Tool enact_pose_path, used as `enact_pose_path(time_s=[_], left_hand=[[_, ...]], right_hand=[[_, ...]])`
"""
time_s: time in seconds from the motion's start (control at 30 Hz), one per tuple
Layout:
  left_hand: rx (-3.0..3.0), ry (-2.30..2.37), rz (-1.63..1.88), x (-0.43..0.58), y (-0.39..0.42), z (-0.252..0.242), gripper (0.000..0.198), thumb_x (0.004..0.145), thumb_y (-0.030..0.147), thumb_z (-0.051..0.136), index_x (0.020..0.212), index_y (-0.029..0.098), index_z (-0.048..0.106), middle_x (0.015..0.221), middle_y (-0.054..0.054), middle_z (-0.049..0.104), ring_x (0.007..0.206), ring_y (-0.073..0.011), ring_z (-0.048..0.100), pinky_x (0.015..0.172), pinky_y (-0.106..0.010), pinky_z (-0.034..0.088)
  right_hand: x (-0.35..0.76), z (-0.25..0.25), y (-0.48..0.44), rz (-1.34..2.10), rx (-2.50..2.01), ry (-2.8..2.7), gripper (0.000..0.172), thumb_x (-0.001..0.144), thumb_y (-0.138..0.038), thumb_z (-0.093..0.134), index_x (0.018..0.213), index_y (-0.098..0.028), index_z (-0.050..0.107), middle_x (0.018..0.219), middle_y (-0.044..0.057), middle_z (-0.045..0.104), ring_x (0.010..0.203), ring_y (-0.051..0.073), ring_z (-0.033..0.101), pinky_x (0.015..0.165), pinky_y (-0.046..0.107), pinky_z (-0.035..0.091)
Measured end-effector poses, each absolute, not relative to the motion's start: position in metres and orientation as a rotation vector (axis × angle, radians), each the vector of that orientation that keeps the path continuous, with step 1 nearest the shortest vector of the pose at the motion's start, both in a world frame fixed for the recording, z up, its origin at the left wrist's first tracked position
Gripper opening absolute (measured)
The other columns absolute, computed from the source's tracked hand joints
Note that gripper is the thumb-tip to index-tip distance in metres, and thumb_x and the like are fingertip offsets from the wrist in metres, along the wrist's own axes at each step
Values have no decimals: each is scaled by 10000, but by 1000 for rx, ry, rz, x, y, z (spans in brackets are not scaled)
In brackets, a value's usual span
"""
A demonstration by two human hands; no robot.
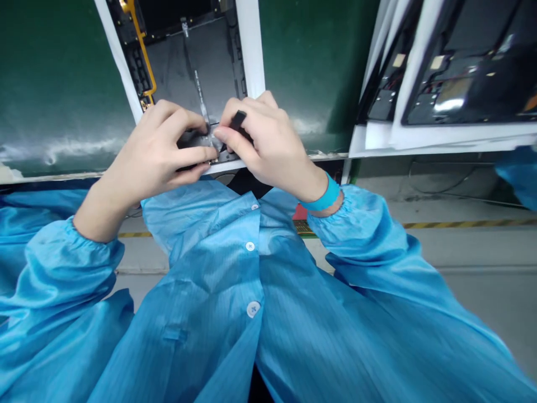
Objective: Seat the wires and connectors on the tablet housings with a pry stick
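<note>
The right hand (268, 146) is pinching a small black piece (239, 121) between thumb and fingers, nearly closed on it, with a teal wrist strap (321, 194) circling the wrist. The left hand (156, 152) is curling in just beside it, fingertips bearing down on a flat dark part (197, 141), and the two hands are almost touching over that part. Just beyond the fingers, a thin silver strip (202, 98) is running up a dark device housing (188, 61), with a yellow flex cable (142, 50) showing along its far left side and a white rail (251, 45) edging it on the right. Out to either side, a green mat (62, 84) is spreading beneath the housing, while more dark housings (448, 67) are sitting further right, beyond the right hand
</note>
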State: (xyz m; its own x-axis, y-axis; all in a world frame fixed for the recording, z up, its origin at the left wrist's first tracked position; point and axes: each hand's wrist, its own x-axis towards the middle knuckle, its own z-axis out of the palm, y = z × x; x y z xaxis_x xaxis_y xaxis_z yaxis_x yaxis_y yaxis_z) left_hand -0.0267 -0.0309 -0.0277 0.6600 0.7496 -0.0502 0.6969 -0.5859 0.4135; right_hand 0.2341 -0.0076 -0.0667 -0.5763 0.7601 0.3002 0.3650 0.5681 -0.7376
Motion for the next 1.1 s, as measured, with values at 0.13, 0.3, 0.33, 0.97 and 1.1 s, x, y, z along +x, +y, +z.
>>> enact_pose_path(time_s=[0.13, 0.3, 0.33, 0.97, 1.1], left_hand=[[2494, 1148, 145, -26, -33, -28, 510, 1174, 570, 555, 1210, 152, 845, 1495, -154, 707, 1323, -294, 561, 1226, -620, 522], [2512, 1127, 179, -27, -33, -34, 480, 1180, 562, 543, 1308, 207, 840, 1540, -139, 684, 1363, -330, 539, 1210, -650, 518], [2508, 1124, 189, -28, -33, -36, 481, 1178, 566, 546, 1319, 212, 839, 1543, -137, 682, 1369, -336, 537, 1210, -655, 515], [2858, 975, 326, -39, -48, -42, 465, 1197, 370, 548, 1661, 341, 559, 1655, -59, 541, 1417, -357, 607, 1122, -638, 587], [2724, 1032, 275, -37, -48, -36, 404, 1194, 390, 540, 1584, 352, 638, 1627, -49, 584, 1463, -381, 611, 1178, -700, 572]], right_hand=[[238, -69, 0, 714, -897, -2253, 431, 1236, -560, 312, 1063, -277, 586, 1028, 31, 774, 1024, 229, 683, 1063, 460, 457], [241, -63, 1, 756, -940, -2249, 385, 1242, -495, 336, 1059, -263, 583, 1047, 56, 786, 1030, 244, 682, 1073, 474, 454], [241, -62, 0, 756, -947, -2249, 374, 1240, -490, 345, 1061, -265, 583, 1047, 55, 784, 1033, 246, 679, 1081, 477, 454], [246, -57, -8, 1020, -1033, -1984, 427, 1128, -708, 529, 936, -362, 688, 800, 30, 727, 962, 330, 701, 1081, 584, 563], [246, -58, -9, 961, -1004, -2007, 440, 1142, -707, 495, 943, -362, 682, 801, 24, 728, 930, 317, 693, 1090, 582, 553]])
